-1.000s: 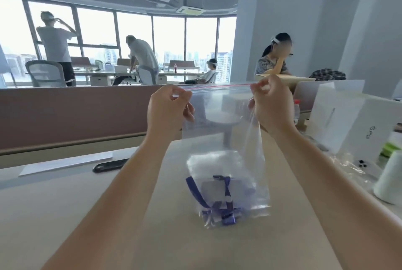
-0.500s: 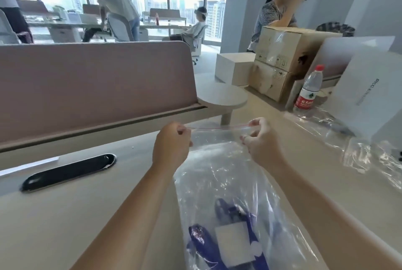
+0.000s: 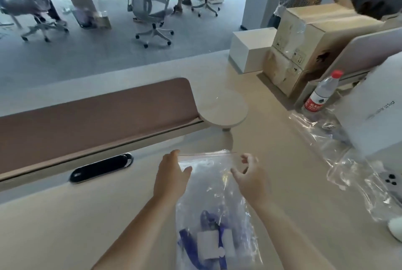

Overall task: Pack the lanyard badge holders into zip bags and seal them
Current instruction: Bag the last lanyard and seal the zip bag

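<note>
A clear zip bag lies flat on the beige desk, its red-lined zip strip at the far end. Inside, near the bottom, sit badge holders with blue lanyards. My left hand rests at the bag's upper left corner with fingers spread and the thumb on the plastic. My right hand hovers over the upper right corner, fingers curled loosely apart, holding nothing.
More clear bags lie to the right under a tilted white box. A red-capped water bottle and cardboard boxes stand beyond. A brown partition and a black cable slot lie to the left.
The bag went from held upright in the air to lying flat on the desk. Both hands have let go of the zip strip and opened.
</note>
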Demonstrator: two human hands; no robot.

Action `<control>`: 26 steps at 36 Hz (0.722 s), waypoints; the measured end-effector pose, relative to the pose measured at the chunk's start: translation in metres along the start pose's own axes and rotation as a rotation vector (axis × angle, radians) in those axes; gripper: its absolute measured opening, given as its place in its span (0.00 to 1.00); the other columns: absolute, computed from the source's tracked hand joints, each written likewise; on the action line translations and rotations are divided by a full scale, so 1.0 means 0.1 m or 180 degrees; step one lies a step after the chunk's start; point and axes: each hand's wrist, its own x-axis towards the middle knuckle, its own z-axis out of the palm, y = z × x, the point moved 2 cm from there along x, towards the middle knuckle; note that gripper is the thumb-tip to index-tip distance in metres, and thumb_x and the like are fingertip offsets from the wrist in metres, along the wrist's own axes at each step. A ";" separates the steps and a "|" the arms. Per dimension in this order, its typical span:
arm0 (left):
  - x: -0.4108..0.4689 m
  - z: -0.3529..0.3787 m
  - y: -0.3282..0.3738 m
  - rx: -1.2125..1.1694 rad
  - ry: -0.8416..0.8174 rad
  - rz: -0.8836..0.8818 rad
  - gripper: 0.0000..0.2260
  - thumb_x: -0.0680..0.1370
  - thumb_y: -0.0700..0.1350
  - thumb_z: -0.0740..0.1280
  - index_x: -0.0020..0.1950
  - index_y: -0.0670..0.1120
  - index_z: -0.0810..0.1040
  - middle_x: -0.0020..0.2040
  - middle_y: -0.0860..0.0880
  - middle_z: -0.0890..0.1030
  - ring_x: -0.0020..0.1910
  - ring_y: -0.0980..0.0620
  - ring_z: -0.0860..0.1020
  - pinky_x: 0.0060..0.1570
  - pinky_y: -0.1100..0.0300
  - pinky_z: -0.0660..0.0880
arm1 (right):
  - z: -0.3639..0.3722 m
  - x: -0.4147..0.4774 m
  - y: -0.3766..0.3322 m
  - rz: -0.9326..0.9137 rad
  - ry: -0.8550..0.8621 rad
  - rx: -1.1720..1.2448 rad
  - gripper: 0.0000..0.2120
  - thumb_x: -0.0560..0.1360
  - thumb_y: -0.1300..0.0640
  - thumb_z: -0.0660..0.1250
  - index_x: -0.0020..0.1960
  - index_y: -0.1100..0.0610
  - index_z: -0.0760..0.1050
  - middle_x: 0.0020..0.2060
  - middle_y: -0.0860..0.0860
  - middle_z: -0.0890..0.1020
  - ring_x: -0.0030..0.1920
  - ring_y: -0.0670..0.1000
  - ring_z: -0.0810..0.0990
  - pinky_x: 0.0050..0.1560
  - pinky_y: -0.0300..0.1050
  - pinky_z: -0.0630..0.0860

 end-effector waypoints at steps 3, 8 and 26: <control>-0.04 -0.05 0.10 0.0047 -0.0078 0.0080 0.25 0.78 0.53 0.69 0.73 0.49 0.68 0.68 0.49 0.72 0.68 0.50 0.71 0.64 0.57 0.69 | -0.01 0.03 -0.04 -0.0074 -0.0037 -0.0035 0.17 0.75 0.51 0.71 0.61 0.53 0.76 0.55 0.48 0.78 0.46 0.47 0.77 0.46 0.41 0.69; 0.01 0.02 0.05 -0.0150 -0.0156 -0.0114 0.24 0.76 0.57 0.71 0.68 0.50 0.72 0.64 0.51 0.74 0.63 0.51 0.74 0.58 0.62 0.70 | 0.13 0.11 -0.09 0.0024 0.0030 0.0044 0.23 0.74 0.48 0.72 0.65 0.55 0.72 0.59 0.51 0.75 0.58 0.52 0.75 0.58 0.49 0.74; 0.62 0.57 -0.40 -0.0443 -0.0664 -0.1649 0.25 0.71 0.64 0.71 0.37 0.42 0.74 0.33 0.45 0.79 0.39 0.44 0.81 0.40 0.56 0.76 | 0.77 0.56 0.24 0.1074 -0.0666 -0.0858 0.23 0.67 0.38 0.63 0.50 0.56 0.78 0.43 0.53 0.82 0.45 0.56 0.82 0.47 0.48 0.80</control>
